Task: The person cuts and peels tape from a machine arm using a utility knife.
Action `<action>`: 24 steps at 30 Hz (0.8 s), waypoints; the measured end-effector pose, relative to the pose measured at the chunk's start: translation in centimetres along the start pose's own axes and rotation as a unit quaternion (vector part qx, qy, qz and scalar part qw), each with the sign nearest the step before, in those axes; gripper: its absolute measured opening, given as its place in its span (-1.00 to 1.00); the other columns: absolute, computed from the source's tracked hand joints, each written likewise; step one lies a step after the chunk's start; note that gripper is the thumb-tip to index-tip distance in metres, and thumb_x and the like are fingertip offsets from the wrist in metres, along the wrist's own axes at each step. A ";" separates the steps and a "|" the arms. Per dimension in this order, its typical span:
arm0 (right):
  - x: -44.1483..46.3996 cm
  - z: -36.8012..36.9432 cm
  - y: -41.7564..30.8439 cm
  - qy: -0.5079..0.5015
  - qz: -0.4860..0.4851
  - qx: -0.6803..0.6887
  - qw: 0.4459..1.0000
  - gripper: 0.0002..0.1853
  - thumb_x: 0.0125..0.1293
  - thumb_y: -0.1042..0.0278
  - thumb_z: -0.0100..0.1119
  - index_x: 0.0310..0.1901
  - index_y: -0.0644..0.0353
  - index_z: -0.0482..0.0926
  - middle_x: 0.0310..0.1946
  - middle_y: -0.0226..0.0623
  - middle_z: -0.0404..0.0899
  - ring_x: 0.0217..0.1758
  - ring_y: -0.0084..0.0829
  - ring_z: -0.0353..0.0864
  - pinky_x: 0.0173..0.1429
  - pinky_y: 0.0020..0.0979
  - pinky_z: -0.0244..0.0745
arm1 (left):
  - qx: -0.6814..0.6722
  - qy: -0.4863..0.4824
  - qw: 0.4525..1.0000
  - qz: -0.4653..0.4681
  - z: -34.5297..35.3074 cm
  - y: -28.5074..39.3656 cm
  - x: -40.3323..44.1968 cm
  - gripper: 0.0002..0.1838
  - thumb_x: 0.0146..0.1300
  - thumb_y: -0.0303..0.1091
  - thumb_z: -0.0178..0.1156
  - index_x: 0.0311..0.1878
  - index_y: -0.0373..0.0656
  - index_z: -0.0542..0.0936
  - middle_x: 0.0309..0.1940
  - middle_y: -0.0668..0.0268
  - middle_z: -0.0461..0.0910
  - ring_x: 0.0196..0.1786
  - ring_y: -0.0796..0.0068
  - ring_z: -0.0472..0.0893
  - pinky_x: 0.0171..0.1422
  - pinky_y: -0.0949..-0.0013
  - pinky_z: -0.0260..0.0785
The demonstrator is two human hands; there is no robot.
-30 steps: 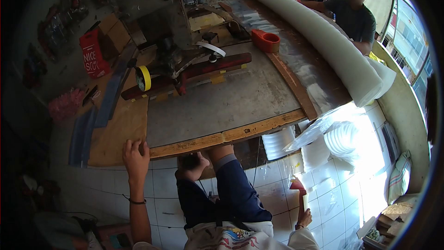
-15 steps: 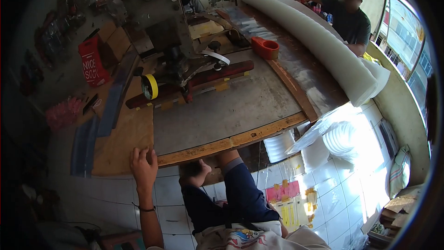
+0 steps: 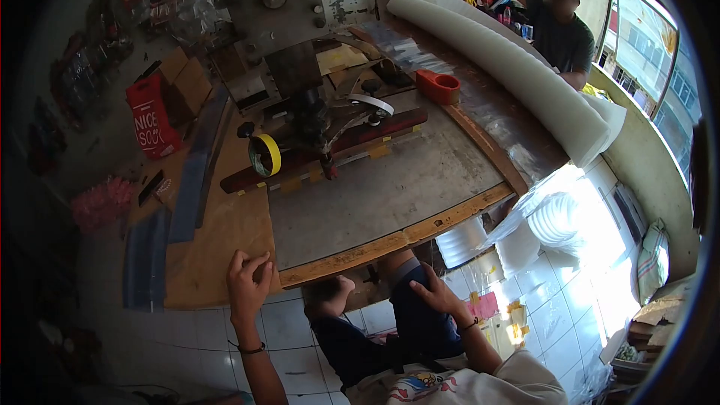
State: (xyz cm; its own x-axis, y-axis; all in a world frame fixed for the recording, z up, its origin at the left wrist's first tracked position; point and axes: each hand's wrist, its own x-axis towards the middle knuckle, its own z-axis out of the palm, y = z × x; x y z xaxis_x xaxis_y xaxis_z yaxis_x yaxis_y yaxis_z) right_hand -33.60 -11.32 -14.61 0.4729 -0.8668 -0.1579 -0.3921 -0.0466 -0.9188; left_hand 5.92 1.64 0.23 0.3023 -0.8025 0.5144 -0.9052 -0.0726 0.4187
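Observation:
My left hand (image 3: 249, 285) is at the front edge of the brown tabletop board (image 3: 225, 244), its fingers loosely bent, thumb apart, and nothing visible in it. My right hand (image 3: 439, 292) lies with fingers stretched on the dark shorts (image 3: 420, 319) over my thigh. Beyond them is a grey metal plate (image 3: 375, 206) with a wooden front edge. A machine (image 3: 307, 112) with a long dark red bar (image 3: 300, 157) stands over that plate. A yellow tape roll (image 3: 265, 155) and a white ring (image 3: 375, 103) hang on the machine's arms.
A red tape holder (image 3: 437, 88) sits by a wooden strip (image 3: 491, 146). A white foam roll (image 3: 510, 79) runs along the right side. Blue plastic strips (image 3: 146, 259) and a red bag (image 3: 154, 120) are on the left. A person (image 3: 562, 30) is at the upper right.
My right hand has come into view and rests on my thigh. My left hand stays by the board's edge. The view has shifted slightly. The other person's arm is raised higher.

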 end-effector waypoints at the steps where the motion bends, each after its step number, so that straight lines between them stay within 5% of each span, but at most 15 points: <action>1: 0.3 0.8 -0.3 0.008 -0.007 -0.009 1.000 -0.08 0.43 -0.29 0.17 0.51 0.34 0.19 0.34 0.26 0.45 0.45 0.08 0.46 0.47 -0.11 0.37 | -0.011 0.007 1.000 0.006 0.2 -0.3 0.0 -0.79 0.26 -0.38 0.37 -0.07 -0.20 0.77 -0.28 0.20 0.45 -0.23 0.22 0.55 -0.13 0.16 0.44; 5: 0.8 1.3 -0.2 0.002 -0.013 0.003 1.000 0.04 0.33 -0.33 0.28 0.54 0.34 0.12 0.35 0.36 0.42 0.46 0.14 0.43 0.48 -0.11 0.34 | -0.027 0.012 1.000 0.004 0.0 -0.1 0.2 -0.80 0.26 -0.41 0.36 -0.08 -0.21 0.77 -0.26 0.19 0.47 -0.21 0.22 0.58 -0.11 0.19 0.45; 24: 0.9 1.0 -1.0 0.006 0.008 -0.004 1.000 0.01 0.32 -0.32 0.30 0.53 0.30 0.17 0.31 0.35 0.46 0.43 0.13 0.47 0.46 -0.10 0.37 | -0.026 0.009 1.000 0.005 0.2 -0.4 0.1 -0.78 0.26 -0.39 0.35 -0.05 -0.14 0.80 -0.27 0.23 0.45 -0.23 0.27 0.54 -0.12 0.20 0.44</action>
State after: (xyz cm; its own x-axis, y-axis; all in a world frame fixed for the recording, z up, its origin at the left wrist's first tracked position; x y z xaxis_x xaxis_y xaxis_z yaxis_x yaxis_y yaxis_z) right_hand -32.01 -11.51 -14.20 0.4563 -0.8737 -0.1688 -0.4059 -0.0355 -0.9132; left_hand 6.28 1.44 -0.08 0.2989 -0.7919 0.5325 -0.8915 -0.0326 0.4519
